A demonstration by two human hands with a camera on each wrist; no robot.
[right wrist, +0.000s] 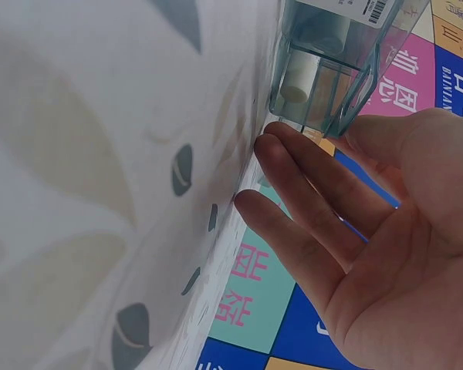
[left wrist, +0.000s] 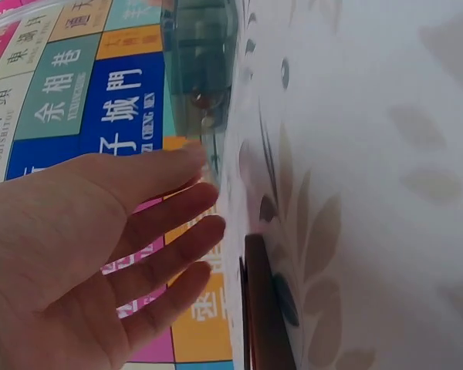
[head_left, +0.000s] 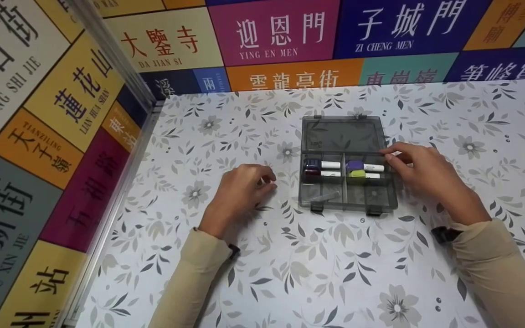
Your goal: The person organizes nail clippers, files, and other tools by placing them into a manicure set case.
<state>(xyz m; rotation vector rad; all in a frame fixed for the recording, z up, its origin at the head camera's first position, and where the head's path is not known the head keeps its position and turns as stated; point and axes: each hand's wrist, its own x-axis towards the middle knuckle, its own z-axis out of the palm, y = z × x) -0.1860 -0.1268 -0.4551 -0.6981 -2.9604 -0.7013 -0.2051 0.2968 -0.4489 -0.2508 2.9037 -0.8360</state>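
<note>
A dark translucent plastic box (head_left: 348, 206) with dividers lies on the table, its lid (head_left: 342, 134) tipped back. In its compartments are small bottles with white caps: two dark ones (head_left: 312, 165), a purple one (head_left: 354, 165) and a yellow-green one (head_left: 357, 173). My right hand (head_left: 426, 168) pinches the box's right edge near the lid with thumb and index finger. In the right wrist view its other fingers (right wrist: 293, 223) extend loosely below the box corner. My left hand (head_left: 244, 182) hovers left of the box, fingers loosely bent with nothing in them.
A white tablecloth (head_left: 290, 269) with grey flowers and leaves covers the table. Colourful panels (head_left: 271, 27) with place names stand along the back, and more panels (head_left: 75, 95) rise at the left. Each wrist wears a dark band (head_left: 445, 234).
</note>
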